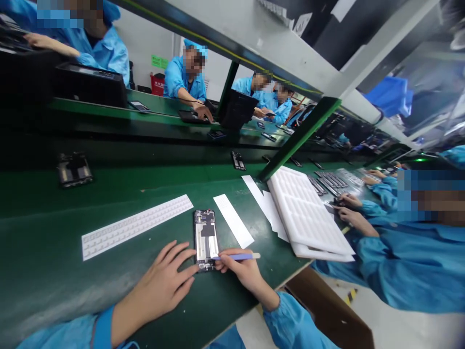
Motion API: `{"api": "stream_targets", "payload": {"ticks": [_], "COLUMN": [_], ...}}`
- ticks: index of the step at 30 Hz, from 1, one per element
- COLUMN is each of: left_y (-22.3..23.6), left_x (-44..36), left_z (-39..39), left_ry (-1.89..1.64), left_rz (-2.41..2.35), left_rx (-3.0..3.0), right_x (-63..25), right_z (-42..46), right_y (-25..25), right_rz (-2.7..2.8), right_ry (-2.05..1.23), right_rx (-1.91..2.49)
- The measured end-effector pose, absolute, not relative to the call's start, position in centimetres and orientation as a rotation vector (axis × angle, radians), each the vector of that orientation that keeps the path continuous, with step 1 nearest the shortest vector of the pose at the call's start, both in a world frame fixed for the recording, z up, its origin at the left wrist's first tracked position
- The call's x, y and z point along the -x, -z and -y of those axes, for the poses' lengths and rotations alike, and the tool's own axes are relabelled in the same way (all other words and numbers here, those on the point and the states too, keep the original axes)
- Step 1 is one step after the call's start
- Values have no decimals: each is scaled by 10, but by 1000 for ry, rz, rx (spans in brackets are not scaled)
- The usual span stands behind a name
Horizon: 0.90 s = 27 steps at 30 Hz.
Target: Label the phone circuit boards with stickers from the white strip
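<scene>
An opened phone [208,232] with its inner parts bare lies on the green bench between my hands. My left hand [165,276] rests with fingers spread, its fingertips at the phone's left edge. In my right hand [240,269] is a thin tool with a blue-violet handle and pale end [238,256], held like a pen, its tip over the lower part of the phone. The tip's exact shape is too small to tell. A long white sheet of small printed labels [138,227] lies to the left, and a shorter white strip [233,220] lies to the right.
White foam trays [308,213] are stacked at the right, beside a green post [301,138]. Other opened phones [74,169] lie along the bench's far side. A co-worker in blue [410,257] works at the right; several more people sit across the bench.
</scene>
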<state>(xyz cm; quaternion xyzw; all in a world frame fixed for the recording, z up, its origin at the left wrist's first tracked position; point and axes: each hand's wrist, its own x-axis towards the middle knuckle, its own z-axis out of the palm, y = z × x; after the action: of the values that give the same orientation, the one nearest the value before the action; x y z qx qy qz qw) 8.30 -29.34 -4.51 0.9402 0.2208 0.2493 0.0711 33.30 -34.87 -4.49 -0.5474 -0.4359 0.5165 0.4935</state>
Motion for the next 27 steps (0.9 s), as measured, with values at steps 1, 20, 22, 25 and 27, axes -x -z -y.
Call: {"api": "stream_targets", "payload": {"ticks": [1,20,22,25,27], "left_y": [44,43,42,42,40], "left_x": [-88,-96,-96,-96,-96], "left_z": [295,298,298,298,297], "left_ry": [-751,-618,-633,-638,-622], "left_rz": [-604,-592,-589,-581,-575], "left_rx": [-2816,-2788,-2786,-2783,-2784], "right_x": [-334,-341,-341,-341,-341], "right_z": [350,358,358,358,358], "right_y": [46,52,51,51,50], "right_rz": [1058,1167,1170,1179,1188], "right_ry": [-1259,-1249,-1250,-1240,-1233], "right_rx": [1321,1317,1309,1322,1331]}}
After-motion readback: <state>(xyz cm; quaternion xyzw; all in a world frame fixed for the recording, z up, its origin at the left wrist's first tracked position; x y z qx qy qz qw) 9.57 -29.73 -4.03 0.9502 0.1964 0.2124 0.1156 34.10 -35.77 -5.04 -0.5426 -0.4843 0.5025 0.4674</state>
